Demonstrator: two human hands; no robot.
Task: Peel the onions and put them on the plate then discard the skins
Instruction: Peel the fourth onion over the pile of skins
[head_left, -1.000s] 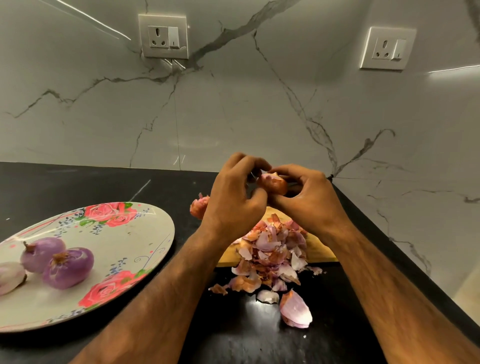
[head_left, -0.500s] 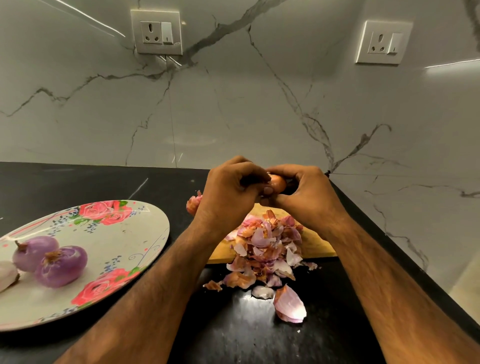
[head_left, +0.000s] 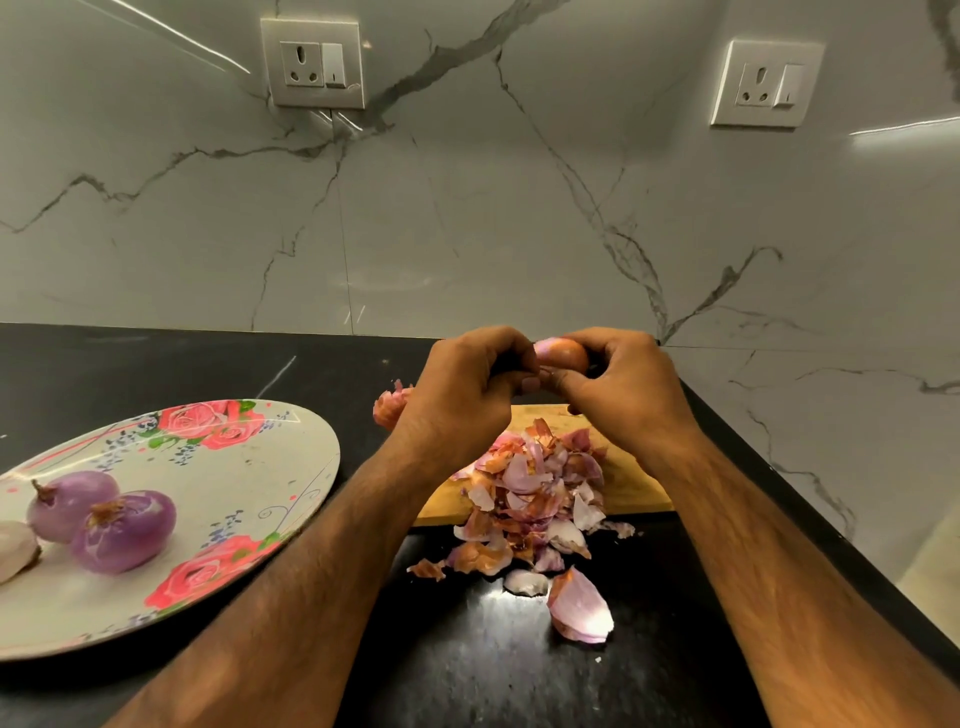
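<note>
Forearms fill the near frame, both reaching forward over the black counter. Nearest item is a curved skin piece, lying apart from the heap. Beyond it, a pile of onion skins, pink and papery, spills off the front edge of a wooden cutting board onto the counter. Left of that sits a floral plate with a peeled purple onion beside a second peeled onion, seemingly touching. A paler third onion is cut off by the frame edge. Further out, above the board, left hand and right hand meet around a small onion held in the air. Right fingers curl over it, and left fingertips pinch at its near side, likely on a flap of skin. Judgement: peeling step, mid-task, since orange-brown skin covers most of this onion. The next move probably calls for a firm right grip while the left strips skin away toward the heap. An unpeeled onion rests on the counter just behind the left hand, mostly hidden. Also hidden are the held onion's underside and exact thumb contact, and no bin for skins is in view. Far back is a marble wall, with a socket on the left and a second socket on the right.
</note>
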